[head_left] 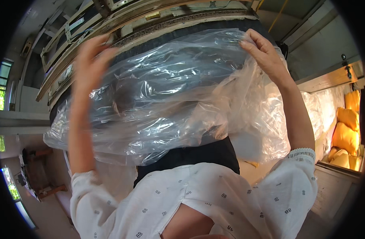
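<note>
A wide sheet of clear plastic film (166,89) lies crumpled in front of me, over a dark surface and down towards my lap. At its far right corner, the thumb and fingers of my right hand (264,53) pinch the film's edge. On the far left, my left hand (90,59) is blurred by motion. Its thumb stands apart from its fingers, and I see nothing between them. That hand is above the dark surface's edge, beside the film. More of the film hangs in folds below my right forearm.
A machine frame with long metal rails (158,20) runs along the far side. At the right, a wooden ledge (330,77) juts out, with yellow bundles (346,135) beyond it. More clear plastic (318,109) lies near them. A dark brown stand (41,173) is at the left.
</note>
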Demonstrator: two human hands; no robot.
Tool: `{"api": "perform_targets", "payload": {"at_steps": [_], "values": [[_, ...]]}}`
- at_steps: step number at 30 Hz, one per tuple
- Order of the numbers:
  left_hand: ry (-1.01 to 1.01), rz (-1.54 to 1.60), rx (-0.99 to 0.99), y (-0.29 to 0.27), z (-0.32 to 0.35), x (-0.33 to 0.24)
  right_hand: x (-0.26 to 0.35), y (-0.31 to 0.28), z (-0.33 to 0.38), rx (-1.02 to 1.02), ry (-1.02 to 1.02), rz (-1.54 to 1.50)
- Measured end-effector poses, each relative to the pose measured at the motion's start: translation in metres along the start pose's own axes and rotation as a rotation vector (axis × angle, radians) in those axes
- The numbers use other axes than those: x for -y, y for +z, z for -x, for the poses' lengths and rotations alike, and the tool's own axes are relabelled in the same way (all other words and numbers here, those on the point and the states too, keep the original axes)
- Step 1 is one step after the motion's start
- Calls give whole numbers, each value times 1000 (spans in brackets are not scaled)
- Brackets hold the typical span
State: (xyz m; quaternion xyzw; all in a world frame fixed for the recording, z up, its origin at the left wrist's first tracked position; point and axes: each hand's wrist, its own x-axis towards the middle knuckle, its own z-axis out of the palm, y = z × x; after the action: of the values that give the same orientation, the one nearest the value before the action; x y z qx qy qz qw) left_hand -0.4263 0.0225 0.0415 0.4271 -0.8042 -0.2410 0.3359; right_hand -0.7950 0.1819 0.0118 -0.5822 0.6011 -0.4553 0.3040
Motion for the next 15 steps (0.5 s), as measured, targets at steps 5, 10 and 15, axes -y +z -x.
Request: {"api": "perform_targets", "payload": {"at_steps": [5, 10, 15], "values": [[-39, 631, 449, 154, 4, -99, 23, -4, 31, -34, -268, 198], [70, 319, 131, 141, 7, -25, -121, -99, 177, 234, 270, 815], [-302, 18, -129, 5, 49, 93, -205, -225, 323, 707, 1123, 1420]]}}
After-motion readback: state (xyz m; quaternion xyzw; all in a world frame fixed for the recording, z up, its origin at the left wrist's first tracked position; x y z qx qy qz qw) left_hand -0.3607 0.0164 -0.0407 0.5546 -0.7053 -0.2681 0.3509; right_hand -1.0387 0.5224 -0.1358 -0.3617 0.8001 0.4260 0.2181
